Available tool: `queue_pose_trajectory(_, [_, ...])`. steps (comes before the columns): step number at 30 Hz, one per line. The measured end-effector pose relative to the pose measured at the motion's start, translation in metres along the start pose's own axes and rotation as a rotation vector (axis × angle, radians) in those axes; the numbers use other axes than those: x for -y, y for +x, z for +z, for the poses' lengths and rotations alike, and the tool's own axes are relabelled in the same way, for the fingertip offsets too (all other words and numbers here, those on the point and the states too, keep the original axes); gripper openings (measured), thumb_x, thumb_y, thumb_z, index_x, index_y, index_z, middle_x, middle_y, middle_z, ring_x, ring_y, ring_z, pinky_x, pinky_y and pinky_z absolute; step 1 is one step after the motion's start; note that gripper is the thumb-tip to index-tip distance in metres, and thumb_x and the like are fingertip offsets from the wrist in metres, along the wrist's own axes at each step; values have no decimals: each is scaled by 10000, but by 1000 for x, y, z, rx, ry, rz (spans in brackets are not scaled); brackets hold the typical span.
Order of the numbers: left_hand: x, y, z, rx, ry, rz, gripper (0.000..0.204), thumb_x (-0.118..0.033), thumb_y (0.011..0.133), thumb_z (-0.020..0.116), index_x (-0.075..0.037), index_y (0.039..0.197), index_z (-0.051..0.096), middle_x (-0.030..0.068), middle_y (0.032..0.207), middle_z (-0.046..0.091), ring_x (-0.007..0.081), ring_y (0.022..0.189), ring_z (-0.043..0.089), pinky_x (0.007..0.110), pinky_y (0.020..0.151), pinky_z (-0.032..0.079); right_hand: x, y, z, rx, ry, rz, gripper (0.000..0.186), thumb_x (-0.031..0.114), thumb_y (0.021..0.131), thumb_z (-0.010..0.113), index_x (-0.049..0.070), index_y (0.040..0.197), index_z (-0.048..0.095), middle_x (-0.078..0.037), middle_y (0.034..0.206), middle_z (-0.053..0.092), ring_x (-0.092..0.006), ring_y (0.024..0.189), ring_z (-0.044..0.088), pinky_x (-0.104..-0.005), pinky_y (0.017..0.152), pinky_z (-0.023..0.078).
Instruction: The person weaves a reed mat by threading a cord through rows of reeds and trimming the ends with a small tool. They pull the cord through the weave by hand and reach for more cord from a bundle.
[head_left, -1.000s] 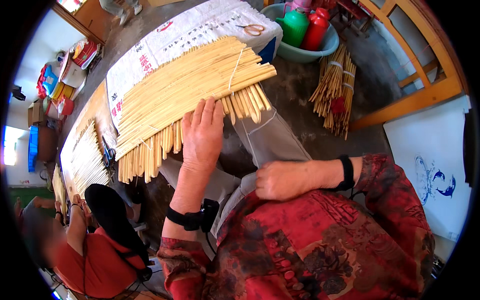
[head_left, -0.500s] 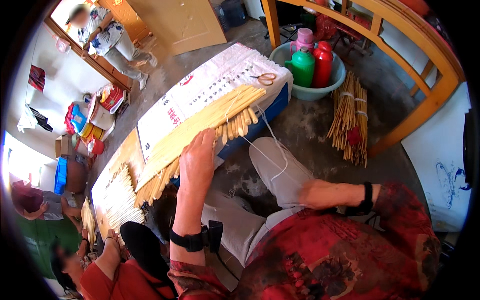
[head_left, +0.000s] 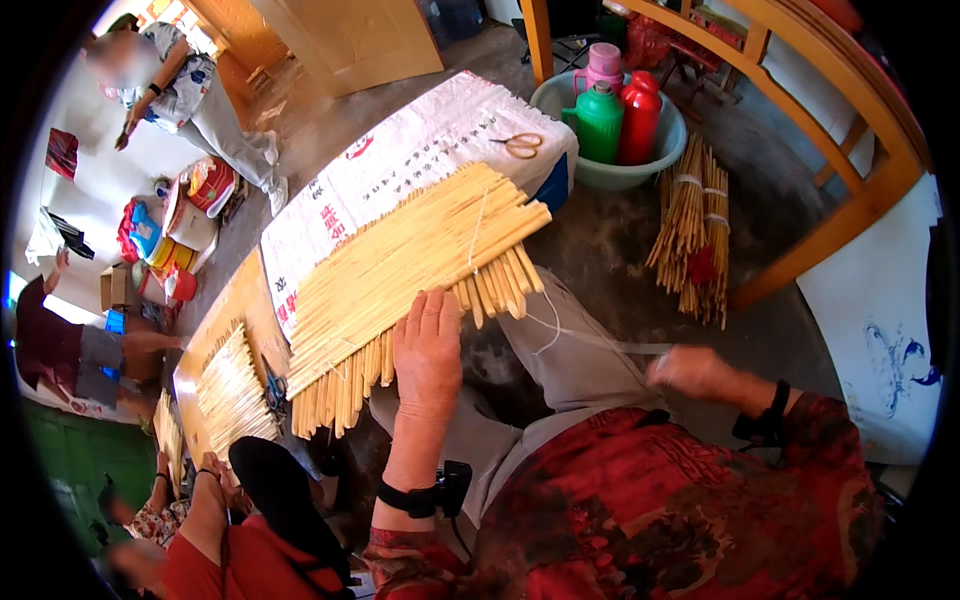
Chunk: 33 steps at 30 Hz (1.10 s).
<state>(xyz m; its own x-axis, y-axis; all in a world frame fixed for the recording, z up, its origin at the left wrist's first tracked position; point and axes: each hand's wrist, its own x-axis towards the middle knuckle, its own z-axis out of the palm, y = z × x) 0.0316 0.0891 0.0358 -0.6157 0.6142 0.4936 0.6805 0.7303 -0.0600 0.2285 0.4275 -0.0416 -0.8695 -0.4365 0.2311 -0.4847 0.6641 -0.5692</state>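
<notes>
A mat of pale wooden sticks (head_left: 410,260), bound side by side with white string, lies tilted over the table edge nearest me. Along its near side more sticks slant downward beneath the top layer. My left hand (head_left: 428,345) grips this near side, fingers on top and thumb out of sight. A white string (head_left: 620,345) runs from the mat's right end across my knee to my right hand (head_left: 690,372). That hand is closed on the string and somewhat blurred. Scissors (head_left: 523,146) with tan handles lie beyond the mat on a white printed sack cloth (head_left: 415,140).
A pale basin (head_left: 625,180) holding green, red and pink flasks stands beyond the table's right end. Beside it lean tied stick bundles (head_left: 695,235), near a wooden frame (head_left: 830,250). At left, a co-worker in red (head_left: 230,560) sits by another stick mat (head_left: 235,390).
The mat's top face has turned more toward me and shows wider. My right hand has moved right, drawing the string out straighter. The standing person at upper left has shifted left.
</notes>
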Motion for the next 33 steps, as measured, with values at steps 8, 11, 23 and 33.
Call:
queue_pose_trajectory(8, [-17,-36,16,34,-17,-50,370,-43,826,517,-12,1193,554,140,1254,553,321,1193,511,448,972,399,-87,-82,-41,-368,274,890,255,-96,805,488,25,1000,600,-121,993,603,-228,845,620,-319,724,492])
queue_pose_trajectory(11, [-14,-40,11,46,-38,-31,375,-48,826,513,-18,1198,554,134,1260,549,320,1192,511,452,970,401,-98,-42,-51,-230,-233,609,193,-45,829,538,28,997,599,-137,967,590,-307,895,601,-355,750,478])
queue_pose_trajectory(23, [-16,-57,24,37,-62,-74,341,-112,818,545,-23,1146,570,133,1286,523,326,1200,490,487,983,378,-5,297,-11,227,-546,-605,112,130,786,531,93,881,575,-21,810,537,-202,871,562,-330,772,424])
queue_pose_trajectory(33, [-19,-68,34,59,-113,-136,326,-131,826,537,-35,1136,564,136,1295,517,338,1227,472,509,988,367,0,311,7,288,-342,-569,94,125,759,597,66,742,526,-87,755,561,-267,752,572,-356,704,452])
